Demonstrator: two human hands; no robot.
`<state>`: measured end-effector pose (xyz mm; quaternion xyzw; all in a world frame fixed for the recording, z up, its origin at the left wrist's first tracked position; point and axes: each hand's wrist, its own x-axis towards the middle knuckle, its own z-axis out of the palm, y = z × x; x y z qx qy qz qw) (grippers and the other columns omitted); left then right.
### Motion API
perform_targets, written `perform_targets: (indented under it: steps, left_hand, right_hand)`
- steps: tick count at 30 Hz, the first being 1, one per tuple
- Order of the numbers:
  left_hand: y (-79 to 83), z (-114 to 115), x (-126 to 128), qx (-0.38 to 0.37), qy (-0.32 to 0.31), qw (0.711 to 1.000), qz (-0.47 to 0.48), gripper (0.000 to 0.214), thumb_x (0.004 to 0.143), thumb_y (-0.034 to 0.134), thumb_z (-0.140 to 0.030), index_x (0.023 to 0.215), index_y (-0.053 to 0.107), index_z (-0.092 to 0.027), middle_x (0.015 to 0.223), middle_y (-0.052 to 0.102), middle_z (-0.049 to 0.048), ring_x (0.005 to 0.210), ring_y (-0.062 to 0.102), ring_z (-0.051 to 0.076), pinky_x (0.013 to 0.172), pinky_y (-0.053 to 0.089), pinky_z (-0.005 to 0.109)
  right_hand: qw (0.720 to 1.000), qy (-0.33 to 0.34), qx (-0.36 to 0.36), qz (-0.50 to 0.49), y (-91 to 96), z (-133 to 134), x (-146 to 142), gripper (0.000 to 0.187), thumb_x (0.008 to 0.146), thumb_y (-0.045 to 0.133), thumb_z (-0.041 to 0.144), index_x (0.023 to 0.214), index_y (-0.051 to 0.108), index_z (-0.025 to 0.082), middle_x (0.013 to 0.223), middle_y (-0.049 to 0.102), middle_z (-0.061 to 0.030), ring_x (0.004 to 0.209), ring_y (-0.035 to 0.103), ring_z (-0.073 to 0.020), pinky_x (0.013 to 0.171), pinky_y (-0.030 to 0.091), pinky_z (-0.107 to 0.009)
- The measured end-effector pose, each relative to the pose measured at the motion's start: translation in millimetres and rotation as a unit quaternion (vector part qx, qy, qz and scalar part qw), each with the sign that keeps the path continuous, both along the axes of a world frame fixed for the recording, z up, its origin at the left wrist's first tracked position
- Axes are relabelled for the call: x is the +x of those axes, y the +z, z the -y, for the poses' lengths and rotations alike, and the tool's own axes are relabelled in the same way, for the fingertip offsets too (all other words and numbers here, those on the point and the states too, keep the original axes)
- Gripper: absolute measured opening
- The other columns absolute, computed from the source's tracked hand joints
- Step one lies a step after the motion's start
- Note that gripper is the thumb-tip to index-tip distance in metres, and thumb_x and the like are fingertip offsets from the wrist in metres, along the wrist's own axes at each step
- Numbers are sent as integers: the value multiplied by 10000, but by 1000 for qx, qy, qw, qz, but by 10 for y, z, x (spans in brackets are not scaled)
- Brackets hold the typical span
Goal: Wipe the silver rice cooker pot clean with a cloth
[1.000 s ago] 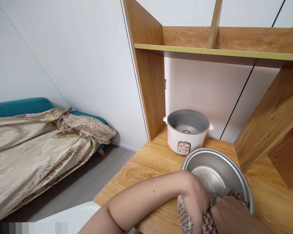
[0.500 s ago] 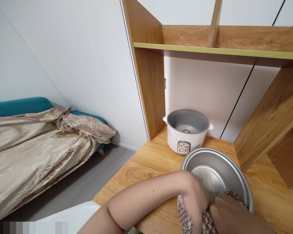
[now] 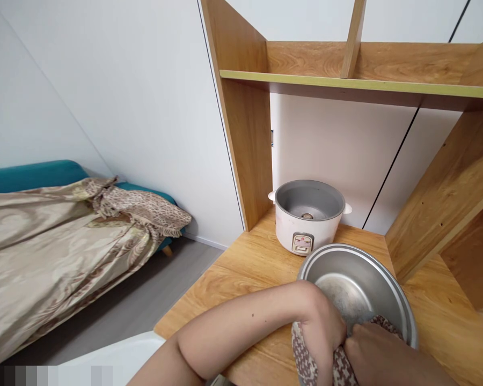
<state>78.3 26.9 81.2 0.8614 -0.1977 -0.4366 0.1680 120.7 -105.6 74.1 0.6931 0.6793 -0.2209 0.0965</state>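
Observation:
A metal inner pot (image 3: 364, 284) rests on the wooden desk (image 3: 241, 268), tilted toward me. A brown-and-white patterned cloth (image 3: 304, 360) hangs over its near rim and reaches inside. My left hand (image 3: 326, 326) comes across from the left, fingers closed on the cloth at the pot's rim. My right hand (image 3: 380, 356) sits at the bottom right, in shadow, bunched on the same cloth inside the pot. Behind the pot stands a white rice cooker body (image 3: 306, 217), with no lid and nothing in it.
Wooden shelving (image 3: 346, 80) rises above and to the right of the desk, its side panel (image 3: 247, 134) just left of the cooker. A bed with a beige patterned blanket (image 3: 56, 246) lies to the left across grey floor. A white surface (image 3: 116, 354) sits at the lower left.

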Motion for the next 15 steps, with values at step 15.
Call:
perform_targets:
  steps: [15]
  left_hand:
    - [13, 3, -2, 1, 12, 1000, -15, 249, 431, 691, -311, 436, 454, -234, 424, 499, -27, 616, 624, 225, 645, 507, 321]
  right_hand:
    - [1000, 8, 1, -15, -53, -14, 12, 232, 817, 509, 275, 717, 709, 214, 738, 747, -37, 647, 684, -242, 533, 346, -317]
